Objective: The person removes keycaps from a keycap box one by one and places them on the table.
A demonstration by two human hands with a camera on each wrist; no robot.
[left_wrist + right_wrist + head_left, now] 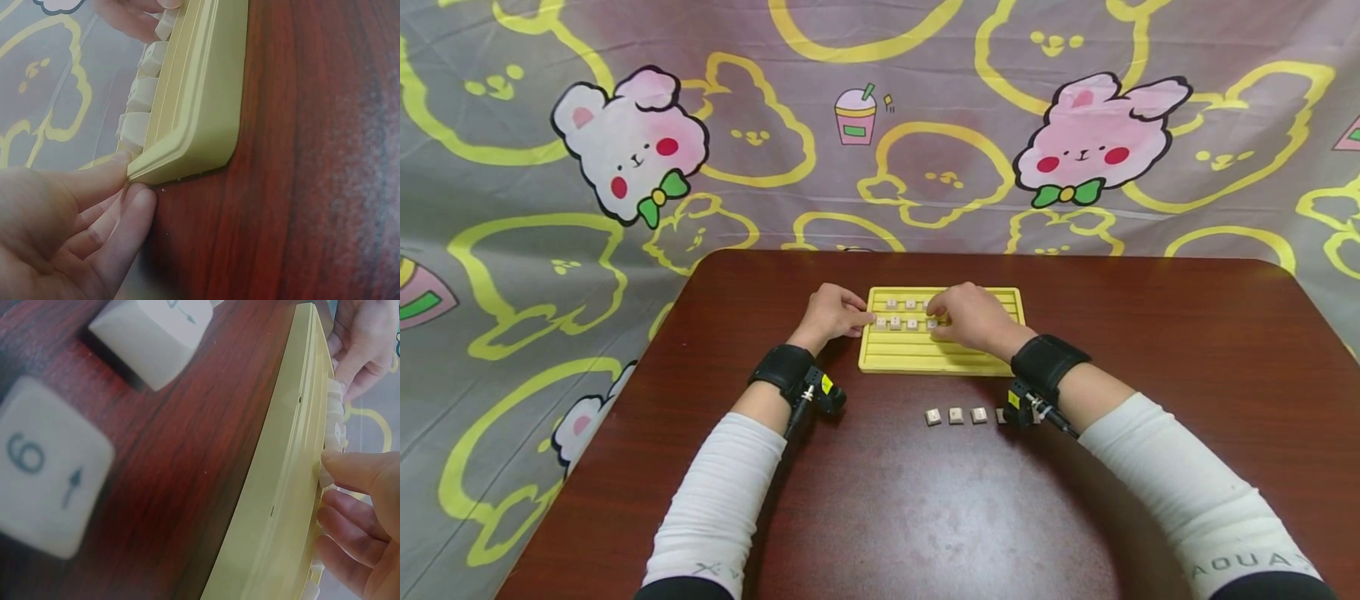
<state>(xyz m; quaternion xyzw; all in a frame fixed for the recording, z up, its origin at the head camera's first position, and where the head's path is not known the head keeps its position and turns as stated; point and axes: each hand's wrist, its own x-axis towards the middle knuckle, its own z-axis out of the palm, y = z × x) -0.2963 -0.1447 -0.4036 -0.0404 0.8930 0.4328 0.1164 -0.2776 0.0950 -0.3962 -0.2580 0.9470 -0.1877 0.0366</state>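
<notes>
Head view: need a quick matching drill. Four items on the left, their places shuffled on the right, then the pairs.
1. yellow tray
2. loose tiles
3. left hand
4. right hand

A. in a row on the table, nearer the person than the tray
B. at the tray's left edge
C. on a tile in the tray's second row
D. flat on the table, between the hands

Pairs: 1-D, 2-A, 3-B, 4-C
</notes>
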